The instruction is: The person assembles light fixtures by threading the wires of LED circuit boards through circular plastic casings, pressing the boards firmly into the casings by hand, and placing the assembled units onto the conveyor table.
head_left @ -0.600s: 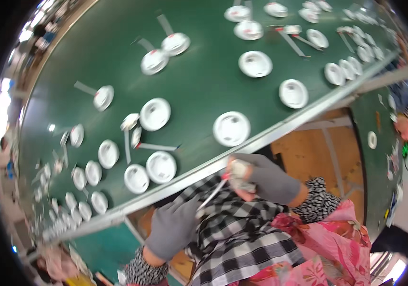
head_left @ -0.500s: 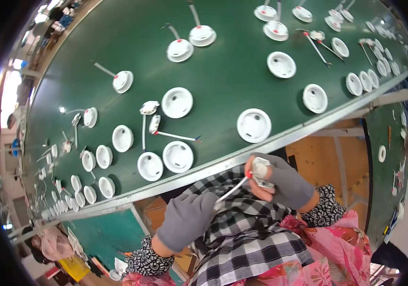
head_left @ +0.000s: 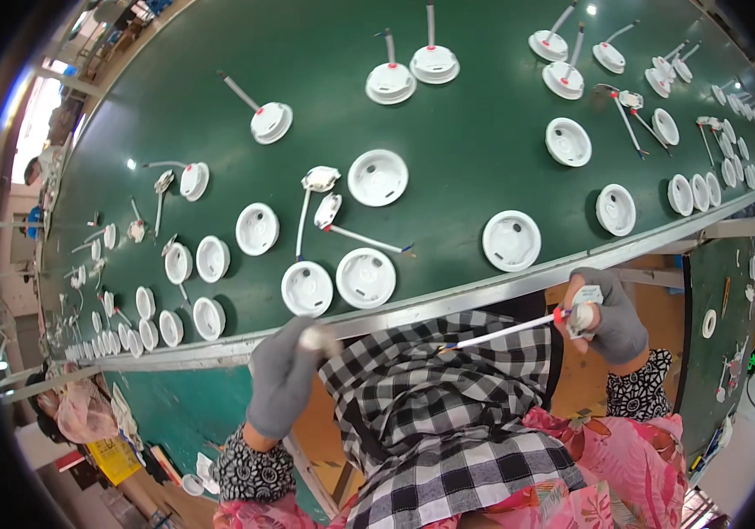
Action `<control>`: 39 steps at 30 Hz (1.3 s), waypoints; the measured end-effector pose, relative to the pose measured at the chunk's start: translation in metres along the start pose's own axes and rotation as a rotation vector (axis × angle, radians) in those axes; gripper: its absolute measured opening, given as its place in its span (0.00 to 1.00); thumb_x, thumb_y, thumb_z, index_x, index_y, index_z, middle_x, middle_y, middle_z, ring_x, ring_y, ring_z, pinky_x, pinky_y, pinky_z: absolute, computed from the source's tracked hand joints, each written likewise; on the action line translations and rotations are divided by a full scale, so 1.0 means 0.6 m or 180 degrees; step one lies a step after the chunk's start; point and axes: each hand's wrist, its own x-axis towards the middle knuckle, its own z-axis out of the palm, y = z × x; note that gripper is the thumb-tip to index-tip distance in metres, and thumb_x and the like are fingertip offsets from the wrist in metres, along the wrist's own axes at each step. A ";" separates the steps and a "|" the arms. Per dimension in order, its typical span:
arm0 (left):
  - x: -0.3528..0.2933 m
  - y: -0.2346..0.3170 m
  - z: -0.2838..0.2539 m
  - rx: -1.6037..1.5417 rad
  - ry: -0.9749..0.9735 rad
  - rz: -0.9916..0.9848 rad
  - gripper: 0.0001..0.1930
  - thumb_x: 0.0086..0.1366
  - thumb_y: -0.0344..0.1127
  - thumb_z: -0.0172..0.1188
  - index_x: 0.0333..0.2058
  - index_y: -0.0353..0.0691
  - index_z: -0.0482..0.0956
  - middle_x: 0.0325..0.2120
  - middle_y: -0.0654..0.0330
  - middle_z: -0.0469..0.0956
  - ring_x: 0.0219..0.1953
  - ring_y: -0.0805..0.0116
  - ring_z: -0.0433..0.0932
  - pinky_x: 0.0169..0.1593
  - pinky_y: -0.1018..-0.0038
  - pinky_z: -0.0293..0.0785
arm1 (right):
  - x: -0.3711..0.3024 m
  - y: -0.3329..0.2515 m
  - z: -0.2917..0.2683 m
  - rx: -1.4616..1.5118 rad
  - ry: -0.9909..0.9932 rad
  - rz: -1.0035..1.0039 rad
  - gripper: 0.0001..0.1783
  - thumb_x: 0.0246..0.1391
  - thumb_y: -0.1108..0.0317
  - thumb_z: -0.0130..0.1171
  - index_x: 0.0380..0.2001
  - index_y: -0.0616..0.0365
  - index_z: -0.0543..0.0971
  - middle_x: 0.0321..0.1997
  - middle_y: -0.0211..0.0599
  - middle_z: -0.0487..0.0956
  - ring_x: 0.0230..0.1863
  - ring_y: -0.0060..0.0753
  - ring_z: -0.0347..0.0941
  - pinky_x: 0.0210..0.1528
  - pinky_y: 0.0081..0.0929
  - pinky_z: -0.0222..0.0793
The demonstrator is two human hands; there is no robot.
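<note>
My right hand [head_left: 617, 324], in a grey fingertip-free glove, grips a small white electrical module [head_left: 583, 316] beyond the table's near edge. From its red collar a white cable [head_left: 502, 336] runs left over the checked apron, its thin bare-ended wires loose. My gloved left hand [head_left: 280, 375] is at the table's near edge, away from the cable; its fingertips are smeared by motion, so their grip does not show. Closest to it on the tabletop are a round white housing [head_left: 308, 288] and another white housing [head_left: 366, 278]. Nearest my right hand is a white housing [head_left: 615, 210].
The green tabletop [head_left: 474, 123] carries several open white housings, and several closed ones with upright cables, such as a closed housing [head_left: 391, 82]. Two loose modules with cables lie left of centre, one being a module [head_left: 328, 212]. A metal rail [head_left: 448, 295] edges the table.
My left hand has let go of the cable and moved left and up. My right hand has moved right with the module, and the view has shifted.
</note>
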 end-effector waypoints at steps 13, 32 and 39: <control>-0.051 -0.007 0.115 -0.0229 -0.1147 0.1441 0.12 0.69 0.39 0.50 0.43 0.37 0.74 0.23 0.53 0.74 0.29 0.56 0.74 0.34 0.65 0.69 | 0.005 0.019 0.014 -0.1241 -0.0987 0.0641 0.15 0.50 0.67 0.66 0.38 0.62 0.76 0.27 0.38 0.78 0.21 0.26 0.71 0.22 0.19 0.67; 0.129 0.039 -0.074 0.1737 0.0519 0.1161 0.32 0.57 0.41 0.65 0.58 0.37 0.64 0.51 0.49 0.70 0.55 0.52 0.69 0.57 0.62 0.66 | 0.032 0.085 0.054 0.0518 -0.0079 0.0325 0.17 0.46 0.60 0.66 0.27 0.64 0.75 0.17 0.36 0.74 0.11 0.21 0.64 0.13 0.19 0.55; 0.271 0.058 0.015 0.2830 -0.0030 0.1780 0.40 0.48 0.42 0.70 0.60 0.43 0.66 0.51 0.52 0.70 0.55 0.49 0.68 0.56 0.58 0.65 | 0.027 0.090 0.098 0.0228 -0.0427 0.0557 0.16 0.48 0.60 0.64 0.25 0.63 0.73 0.15 0.37 0.73 0.13 0.20 0.64 0.15 0.19 0.53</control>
